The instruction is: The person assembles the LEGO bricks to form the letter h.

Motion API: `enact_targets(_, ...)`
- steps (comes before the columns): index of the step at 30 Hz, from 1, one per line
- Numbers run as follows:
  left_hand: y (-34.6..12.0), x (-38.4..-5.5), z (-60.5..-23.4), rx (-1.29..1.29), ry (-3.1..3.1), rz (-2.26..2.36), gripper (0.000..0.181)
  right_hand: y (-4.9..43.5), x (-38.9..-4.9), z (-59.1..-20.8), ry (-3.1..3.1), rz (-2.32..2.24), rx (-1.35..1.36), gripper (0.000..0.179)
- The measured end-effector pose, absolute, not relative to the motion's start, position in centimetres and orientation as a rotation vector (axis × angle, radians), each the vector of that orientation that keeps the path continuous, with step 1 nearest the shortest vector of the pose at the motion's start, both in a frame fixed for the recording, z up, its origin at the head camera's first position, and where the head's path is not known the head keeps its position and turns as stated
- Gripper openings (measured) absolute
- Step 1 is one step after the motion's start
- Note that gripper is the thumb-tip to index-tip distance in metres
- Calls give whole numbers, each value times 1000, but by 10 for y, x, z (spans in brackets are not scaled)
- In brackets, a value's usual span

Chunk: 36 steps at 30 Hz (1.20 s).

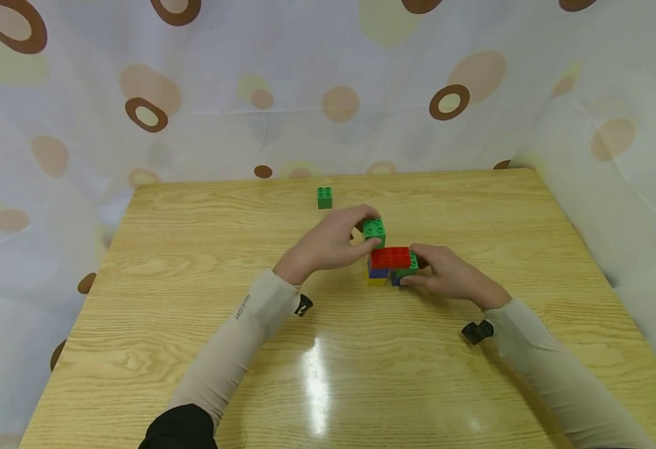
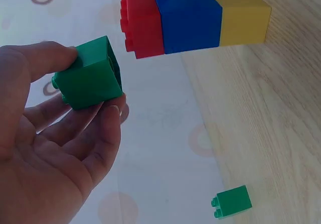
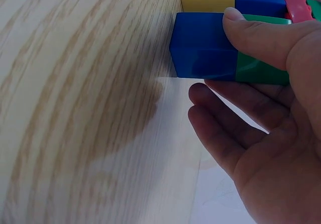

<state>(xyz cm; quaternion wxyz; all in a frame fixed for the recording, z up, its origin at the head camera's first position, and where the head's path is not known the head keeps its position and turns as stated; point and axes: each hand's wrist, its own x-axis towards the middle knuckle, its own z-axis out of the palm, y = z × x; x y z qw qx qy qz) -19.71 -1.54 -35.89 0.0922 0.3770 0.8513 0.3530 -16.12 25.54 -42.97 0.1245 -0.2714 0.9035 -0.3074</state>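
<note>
Between thumb and fingers, my left hand (image 1: 336, 237) pinches a green toy brick (image 1: 374, 231); its hollow underside faces the red brick (image 2: 144, 22) in the left wrist view, with a gap between them. That long red brick lies across two columns. The left column is a blue brick (image 2: 188, 20) over a yellow brick (image 2: 245, 18). On the right, a studded green brick (image 3: 261, 66) sits over another blue brick (image 3: 203, 45). My right hand (image 1: 446, 271) grips this right column, thumb on the near side and fingers behind.
Another green brick (image 1: 325, 197) stands alone near the back of the wooden table (image 1: 204, 249). A patterned curtain (image 1: 300, 62) hangs behind the table and along its right side.
</note>
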Motion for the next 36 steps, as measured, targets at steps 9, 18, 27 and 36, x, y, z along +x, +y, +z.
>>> enact_targets(9, -6, -187, -358, 1231, 2500, 939, 33, 256, -161, -430, 2634, -901, -809, 30)
enact_targets(18, -2, -183, -358, 1200, 2499, 853, 34, 256, -160, -431, 2645, -905, -818, 30)
enact_targets(27, 3, -180, -356, 1205, 2505, 807, 34, 257, -159, -430, 2670, -886, -858, 30)
enact_targets(36, 2, -177, -356, 1204, 2521, 836, 33, 256, -160, -430, 2725, -847, -900, 32)
